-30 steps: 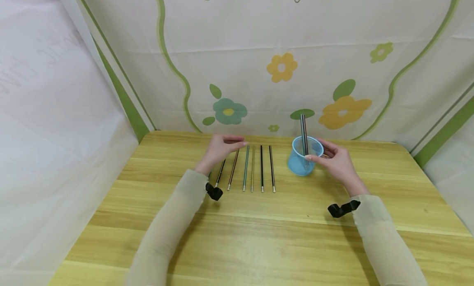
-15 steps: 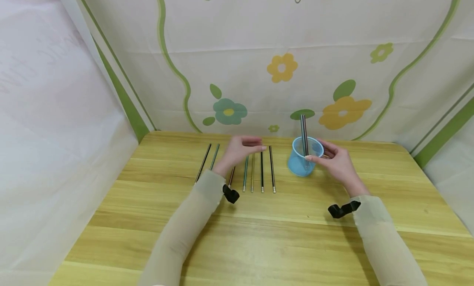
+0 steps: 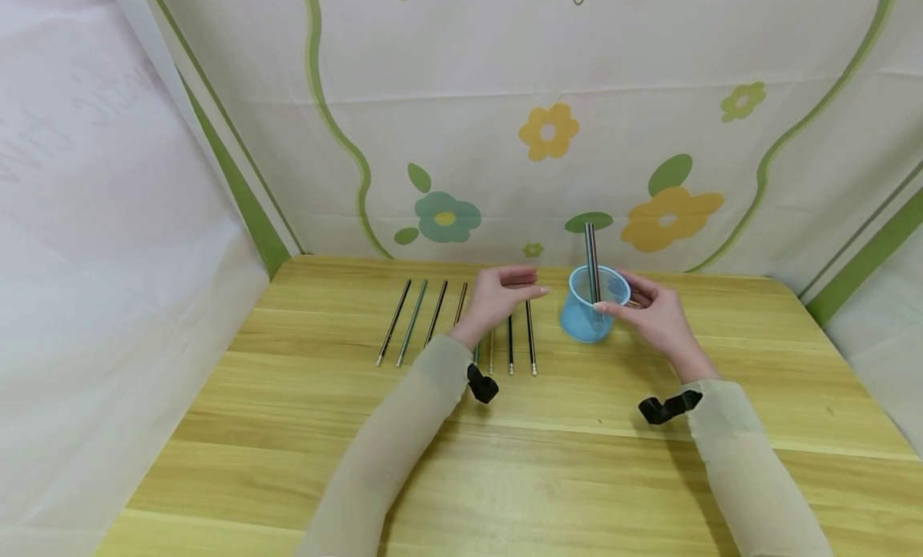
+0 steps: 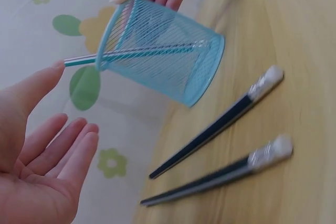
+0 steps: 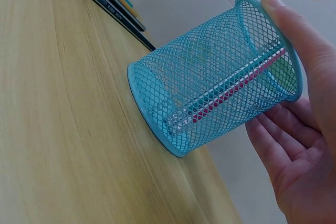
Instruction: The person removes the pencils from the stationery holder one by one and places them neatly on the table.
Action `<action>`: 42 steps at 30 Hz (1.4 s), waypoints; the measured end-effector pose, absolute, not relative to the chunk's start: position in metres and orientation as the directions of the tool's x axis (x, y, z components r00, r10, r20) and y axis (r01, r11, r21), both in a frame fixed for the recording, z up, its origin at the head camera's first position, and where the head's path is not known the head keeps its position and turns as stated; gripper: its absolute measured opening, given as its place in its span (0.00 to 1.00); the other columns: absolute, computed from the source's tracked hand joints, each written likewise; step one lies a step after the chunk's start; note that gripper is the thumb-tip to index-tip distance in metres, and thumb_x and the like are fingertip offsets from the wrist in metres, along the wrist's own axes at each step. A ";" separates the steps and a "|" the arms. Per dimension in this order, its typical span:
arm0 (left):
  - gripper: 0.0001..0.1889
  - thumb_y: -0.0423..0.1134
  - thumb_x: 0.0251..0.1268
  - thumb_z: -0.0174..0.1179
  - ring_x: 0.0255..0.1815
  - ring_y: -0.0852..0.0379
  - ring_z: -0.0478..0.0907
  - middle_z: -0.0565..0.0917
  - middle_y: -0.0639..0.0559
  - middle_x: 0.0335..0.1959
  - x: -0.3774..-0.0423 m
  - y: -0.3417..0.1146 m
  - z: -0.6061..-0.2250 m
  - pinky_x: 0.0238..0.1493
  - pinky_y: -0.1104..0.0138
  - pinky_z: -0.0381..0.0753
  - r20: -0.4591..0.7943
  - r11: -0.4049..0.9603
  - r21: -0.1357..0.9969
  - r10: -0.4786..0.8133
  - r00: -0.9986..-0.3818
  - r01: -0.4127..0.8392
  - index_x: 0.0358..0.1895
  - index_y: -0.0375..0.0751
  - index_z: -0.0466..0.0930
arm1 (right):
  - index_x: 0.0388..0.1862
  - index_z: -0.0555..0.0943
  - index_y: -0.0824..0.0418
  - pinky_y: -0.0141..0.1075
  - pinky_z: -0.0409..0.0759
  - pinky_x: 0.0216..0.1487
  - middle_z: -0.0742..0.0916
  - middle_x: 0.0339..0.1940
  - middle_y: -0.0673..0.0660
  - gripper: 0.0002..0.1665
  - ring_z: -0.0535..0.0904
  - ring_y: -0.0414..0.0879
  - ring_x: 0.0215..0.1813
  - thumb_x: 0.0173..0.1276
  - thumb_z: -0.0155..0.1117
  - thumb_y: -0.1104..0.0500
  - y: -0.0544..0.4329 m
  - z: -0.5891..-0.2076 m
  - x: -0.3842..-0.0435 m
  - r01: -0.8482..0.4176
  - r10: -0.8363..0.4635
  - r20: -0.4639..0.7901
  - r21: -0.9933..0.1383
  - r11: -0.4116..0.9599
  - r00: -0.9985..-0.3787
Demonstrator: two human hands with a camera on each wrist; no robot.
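A light-blue mesh pencil cup [image 3: 575, 320] stands upright on the table. My right hand [image 3: 659, 318] grips it from the right, thumb at the rim and fingers around the far side. Inside the cup lean two pencils [image 3: 590, 248], one teal and one red, eraser ends down. My left hand [image 3: 497, 297] hovers over the row of pencils with its thumb and fingers apart and nothing between them. Beneath it the row is partly hidden. Two black pencils [image 4: 205, 135] with white erasers lie between that hand and the cup in the left wrist view.
Further left in the row lie more pencils, among them a teal pencil [image 3: 412, 323] and a black pencil [image 3: 393, 323]. Behind the wooden table [image 3: 548, 469] hangs a white curtain [image 3: 461, 68] with printed flowers.
My left hand has moved rightward across the pencil row toward the cup, uncovering the pencils at the left. My right hand and the cup have stayed put.
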State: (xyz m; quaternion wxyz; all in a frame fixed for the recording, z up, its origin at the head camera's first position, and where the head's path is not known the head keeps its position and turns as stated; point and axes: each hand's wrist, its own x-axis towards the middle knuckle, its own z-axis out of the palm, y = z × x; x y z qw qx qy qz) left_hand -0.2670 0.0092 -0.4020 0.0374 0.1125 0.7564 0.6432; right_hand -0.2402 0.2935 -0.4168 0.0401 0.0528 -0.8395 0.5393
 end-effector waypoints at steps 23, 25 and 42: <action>0.23 0.46 0.58 0.78 0.48 0.64 0.82 0.86 0.57 0.51 -0.292 0.066 -0.394 0.52 0.71 0.82 0.099 0.154 0.979 0.199 -0.975 0.131 0.57 0.47 0.85 | 0.78 0.67 0.60 0.22 0.79 0.51 0.75 0.72 0.64 0.47 0.74 0.60 0.68 0.65 0.77 0.48 0.293 -0.414 -0.240 -0.128 -0.049 0.119 -0.905 0.406 -0.992; 0.24 0.46 0.57 0.78 0.48 0.64 0.82 0.86 0.55 0.52 -0.295 0.071 -0.391 0.51 0.71 0.82 0.102 0.150 0.980 0.201 -0.974 0.134 0.57 0.46 0.85 | 0.78 0.68 0.60 0.22 0.79 0.51 0.75 0.72 0.64 0.46 0.74 0.60 0.68 0.66 0.76 0.49 0.293 -0.414 -0.240 -0.128 -0.048 0.118 -0.906 0.404 -0.992; 0.18 0.43 0.58 0.77 0.42 0.67 0.82 0.87 0.61 0.41 -0.302 0.102 -0.405 0.44 0.73 0.83 0.078 0.168 0.981 0.139 -0.987 0.101 0.52 0.46 0.88 | 0.77 0.68 0.59 0.23 0.81 0.50 0.76 0.71 0.64 0.44 0.75 0.60 0.68 0.66 0.76 0.53 0.293 -0.418 -0.241 -0.139 -0.045 0.131 -0.916 0.378 -0.990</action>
